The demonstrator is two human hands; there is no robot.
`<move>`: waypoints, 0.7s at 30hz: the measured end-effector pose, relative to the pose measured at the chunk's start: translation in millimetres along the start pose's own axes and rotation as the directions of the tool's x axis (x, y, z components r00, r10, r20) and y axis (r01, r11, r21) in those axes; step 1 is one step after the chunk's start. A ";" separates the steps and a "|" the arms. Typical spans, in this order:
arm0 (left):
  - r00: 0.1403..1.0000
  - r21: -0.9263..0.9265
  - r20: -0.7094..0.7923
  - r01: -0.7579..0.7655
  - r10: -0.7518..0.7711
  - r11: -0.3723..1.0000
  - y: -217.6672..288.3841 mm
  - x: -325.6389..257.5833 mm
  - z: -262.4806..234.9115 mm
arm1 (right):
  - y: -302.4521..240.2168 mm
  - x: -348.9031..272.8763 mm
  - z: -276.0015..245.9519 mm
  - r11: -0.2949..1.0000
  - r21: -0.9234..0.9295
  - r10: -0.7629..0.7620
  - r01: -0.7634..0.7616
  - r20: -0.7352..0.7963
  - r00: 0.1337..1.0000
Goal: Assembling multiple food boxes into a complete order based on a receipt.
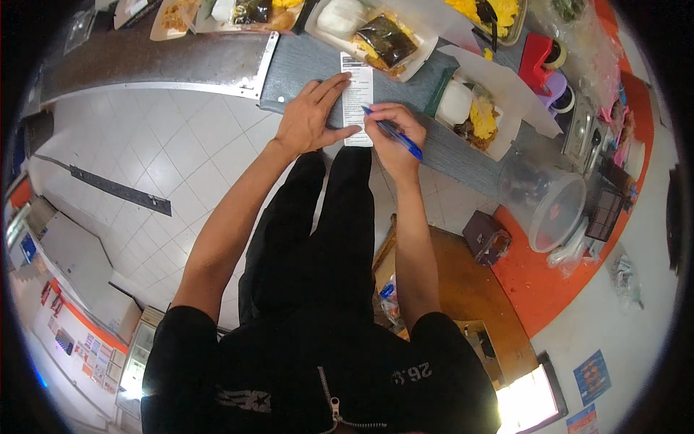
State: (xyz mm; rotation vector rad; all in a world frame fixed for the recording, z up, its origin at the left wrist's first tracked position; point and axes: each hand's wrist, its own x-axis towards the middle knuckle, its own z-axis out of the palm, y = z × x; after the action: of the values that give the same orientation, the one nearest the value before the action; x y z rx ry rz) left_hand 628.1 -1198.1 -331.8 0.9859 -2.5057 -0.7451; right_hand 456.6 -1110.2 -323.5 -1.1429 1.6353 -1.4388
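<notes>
A long white printed receipt [357, 94] lies on the grey counter [307, 69], its lower end at the near edge. My left hand [309, 116] rests flat on the receipt's left side, fingers stretched out and thumb apart, pressing it down. In my right hand [394, 137] is a blue pen [397, 134], pinched between the fingers with its tip at the receipt's right part. Just beyond the receipt is an open food box [419, 69] with white rice [342, 17], a dark wrapped packet [387, 40] and yellow food. Another open box [499, 145] with rice stands to the right.
More filled food boxes [238, 14] line the far left. A clear plastic tub [553, 210] sits at the right beside an orange surface [535, 282]. Tape dispensers, one red [536, 65] and one purple [555, 90], stand at the far right. A metal-edged dark surface [181, 65] adjoins the counter.
</notes>
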 end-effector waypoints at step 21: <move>0.997 0.003 0.066 0.034 -0.034 0.999 -3.2 -2.8 -2.2 | 15.0 0.3 -12.8 0.973 -0.230 -0.001 0.020 0.083 0.997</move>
State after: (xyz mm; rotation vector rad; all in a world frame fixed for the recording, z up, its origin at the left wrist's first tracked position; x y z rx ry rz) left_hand 632.9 -1198.9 -332.3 1.0225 -2.5516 -0.7980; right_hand 442.3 -1105.2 -336.1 -1.3227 1.7743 -1.2135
